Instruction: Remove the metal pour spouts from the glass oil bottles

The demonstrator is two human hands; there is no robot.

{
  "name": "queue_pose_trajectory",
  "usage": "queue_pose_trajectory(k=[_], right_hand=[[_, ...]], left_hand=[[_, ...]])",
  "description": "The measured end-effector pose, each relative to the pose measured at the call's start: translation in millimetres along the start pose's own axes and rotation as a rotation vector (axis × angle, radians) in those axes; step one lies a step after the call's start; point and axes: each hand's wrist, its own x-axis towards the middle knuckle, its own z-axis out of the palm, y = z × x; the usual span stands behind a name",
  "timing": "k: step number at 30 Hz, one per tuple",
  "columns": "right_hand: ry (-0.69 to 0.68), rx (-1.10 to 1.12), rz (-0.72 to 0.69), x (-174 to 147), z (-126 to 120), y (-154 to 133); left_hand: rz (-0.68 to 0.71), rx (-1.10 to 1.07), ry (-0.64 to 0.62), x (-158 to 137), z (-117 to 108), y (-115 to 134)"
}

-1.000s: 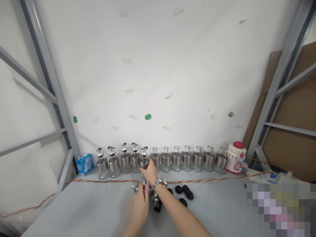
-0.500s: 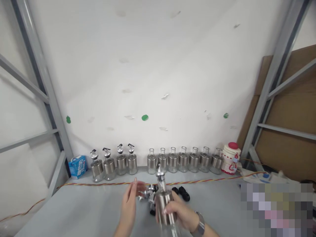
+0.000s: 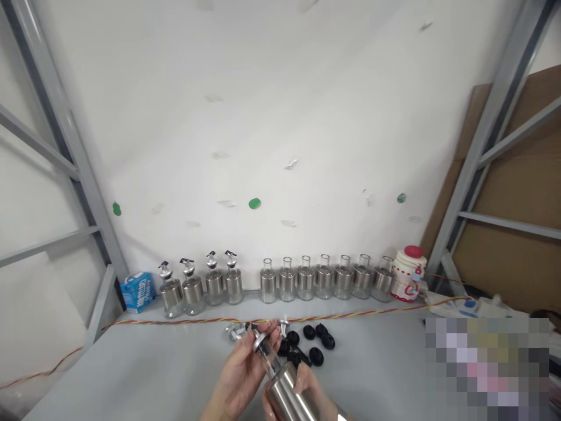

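— What sort of place is this?

— A small workshop or packing bench. Grey steel racking (image 3: pixel 65 146) frames a bare, scuffed white wall (image 3: pixel 272 117), and brown cardboard sheets (image 3: pixel 517 193) lean behind the right upright.

— Anything else?

— Beyond the fingers (image 3: pixel 263 342), identical steel-sleeved glass bottles (image 3: pixel 322 278) line the wall, four capped with pourers (image 3: pixel 197 286). Loose black stoppers (image 3: pixel 313 339) lie just right of the fingertips, and a twisted red-yellow cable (image 3: pixel 350 318) runs across the grey worktop (image 3: pixel 144 374).
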Motion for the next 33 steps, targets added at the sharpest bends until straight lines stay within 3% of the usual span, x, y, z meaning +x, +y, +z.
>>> queue_pose_trajectory(k=[5, 9, 11, 16, 18, 20, 23, 28, 30, 33], right_hand=[[-0.054, 0.242, 0.124, -3, 0, -6], [-0.127, 0.171, 0.156, -10, 9, -25], [-0.036, -0.035, 0.143, -13, 16, -36], [0.403, -0.931, 0.064, -20, 33, -47], [0.462, -1.166, 0.101, -24, 36, -47], [0.437, -1.267, 0.112, -29, 37, -48], [0.444, -1.174, -0.059, -26, 32, -56], [0.432, -0.840, -0.616, 37, 15, -75], [0.548, -0.770, -0.699, 74, 8, -76], [0.609, -0.752, -0.679, 123, 1, -70]], left_hand=[[0.043, -0.040, 0.107, 4, 5, -1], [0.040, 0.032, 0.195, 3, 7, 6], [0.026, 0.078, 0.275, 3, 5, 8], [0.048, 0.198, 0.455, 12, -7, 19], [0.156, 0.235, 0.574, 15, -14, 31], [0.327, 0.237, 0.669, 15, -22, 47], [0.490, 0.208, 0.745, 15, -31, 61], [0.412, 0.208, 0.670, 19, -38, 48], [0.387, 0.228, 0.664, 21, -40, 42], [0.396, 0.240, 0.688, 22, -43, 40]])
